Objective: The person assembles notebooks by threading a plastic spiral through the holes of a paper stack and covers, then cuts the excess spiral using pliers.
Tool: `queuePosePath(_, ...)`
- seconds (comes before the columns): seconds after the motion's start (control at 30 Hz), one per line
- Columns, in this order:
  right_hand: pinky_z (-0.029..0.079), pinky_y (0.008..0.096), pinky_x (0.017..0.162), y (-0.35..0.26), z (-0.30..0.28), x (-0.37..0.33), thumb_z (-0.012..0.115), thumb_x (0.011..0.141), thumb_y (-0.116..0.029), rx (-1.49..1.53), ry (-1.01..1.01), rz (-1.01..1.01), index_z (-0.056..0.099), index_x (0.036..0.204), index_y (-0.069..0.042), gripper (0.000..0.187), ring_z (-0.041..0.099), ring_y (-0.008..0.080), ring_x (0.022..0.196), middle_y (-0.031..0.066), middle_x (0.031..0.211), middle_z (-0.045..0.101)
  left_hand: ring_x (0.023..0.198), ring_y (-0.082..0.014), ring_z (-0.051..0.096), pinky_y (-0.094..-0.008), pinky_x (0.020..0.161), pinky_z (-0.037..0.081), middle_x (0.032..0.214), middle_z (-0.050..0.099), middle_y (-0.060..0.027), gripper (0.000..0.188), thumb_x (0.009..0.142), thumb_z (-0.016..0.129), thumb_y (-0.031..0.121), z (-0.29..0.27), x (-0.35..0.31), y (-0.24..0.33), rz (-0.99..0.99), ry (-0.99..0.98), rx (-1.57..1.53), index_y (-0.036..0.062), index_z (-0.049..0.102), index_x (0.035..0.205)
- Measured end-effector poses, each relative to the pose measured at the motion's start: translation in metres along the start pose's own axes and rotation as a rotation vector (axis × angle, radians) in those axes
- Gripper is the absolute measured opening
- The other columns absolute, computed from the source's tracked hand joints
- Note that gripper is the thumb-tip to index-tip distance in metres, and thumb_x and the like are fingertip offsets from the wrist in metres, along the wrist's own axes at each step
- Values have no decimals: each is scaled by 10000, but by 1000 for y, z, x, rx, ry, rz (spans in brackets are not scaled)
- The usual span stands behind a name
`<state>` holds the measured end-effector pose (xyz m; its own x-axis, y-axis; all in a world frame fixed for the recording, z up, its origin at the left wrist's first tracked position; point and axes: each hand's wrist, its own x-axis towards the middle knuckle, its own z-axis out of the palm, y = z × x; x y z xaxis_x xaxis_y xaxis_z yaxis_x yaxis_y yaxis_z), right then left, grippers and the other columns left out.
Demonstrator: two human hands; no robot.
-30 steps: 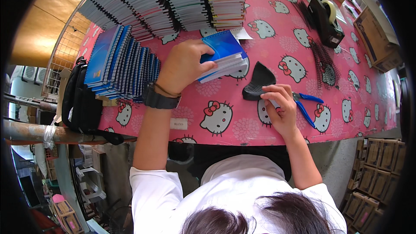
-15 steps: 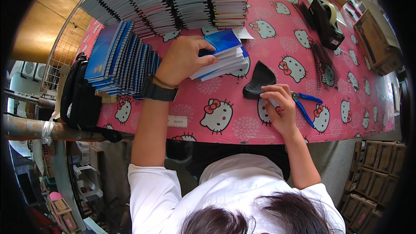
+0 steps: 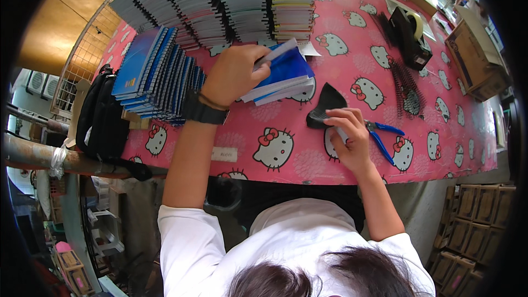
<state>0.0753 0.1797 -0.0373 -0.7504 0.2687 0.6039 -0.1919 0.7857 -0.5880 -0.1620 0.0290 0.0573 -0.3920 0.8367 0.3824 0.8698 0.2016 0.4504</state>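
A small pile of blue-covered paper sheets (image 3: 291, 69) lies near the middle of the table, its white page edges fanned toward me. My left hand (image 3: 234, 74), with a dark watch on the wrist, pinches some of these sheets between thumb and fingers at the top left and lifts them at a tilt. To the right, my right hand (image 3: 352, 140) rests with fingers bent and apart, its fingertips by the edge of a black curved piece (image 3: 329, 102). Blue-handled pliers (image 3: 382, 135) lie just beyond that hand.
Blue spiral notebooks (image 3: 154, 77) are stacked at the left beside a black bag (image 3: 96, 118). Rows of bound books (image 3: 220, 5) stand at the back. Black binding coils (image 3: 406, 91), a tape dispenser (image 3: 410, 36) and a cardboard box (image 3: 477, 55) are on the right.
My left hand has raised the top sheets of the pile into a tilt, showing a blue cover beneath. My right hand stays by the black piece, with little movement.
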Motion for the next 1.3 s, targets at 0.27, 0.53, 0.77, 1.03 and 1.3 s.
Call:
queuePosePath(0.27, 427, 379, 946, -29, 8, 43, 629, 884, -191, 1061, -220, 384, 593, 1189, -28, 348, 559, 252, 1088, 125, 1218, 604, 803, -274, 635, -379, 676, 511, 962, 657, -104, 259, 823, 615, 74, -27, -40, 45, 218, 666, 370, 59, 646, 1080)
queuePosePath(0.53, 493, 250, 790, -41, 21, 11, 598, 885, 7, 785, -155, 407, 610, 1126, 13, 241, 621, 130, 825, 72, 953, 680, 1150, -281, 515, -391, 922, 444, 1257, 535, -142, 626, 749, 736, 58, 45, -152, 56, 2, 334, 112, 50, 501, 1330)
queuePosePath(0.77, 476, 273, 825, -48, 45, -6, 547, 775, 66, 837, -140, 466, 561, 1110, -7, 342, 589, 137, 949, 98, 1048, 622, 1091, -160, 521, -258, 875, 478, 1220, 507, -109, 768, 750, 606, -138, 92, -162, 57, -481, 470, -1023, 56, 309, 1432)
queuePosePath(1.03, 473, 316, 842, -32, 27, 9, 560, 685, 115, 465, -316, 167, 599, 1039, -26, 383, 591, 201, 968, 85, 1030, 631, 1041, -230, 594, -432, 1071, 320, 1152, 627, -53, 485, 759, 669, -6, 83, -137, 83, 50, 345, 147, 134, 630, 1222)
queuePosePath(1.3, 518, 400, 792, 133, -117, 67, 641, 853, -182, -775, 55, 615, 698, 975, -48, 190, 677, 294, 855, 158, 938, 696, 853, -166, 614, -333, 794, 397, 960, 682, 21, 312, 709, 728, 36, 83, -125, 80, 91, 371, 26, 160, 718, 995)
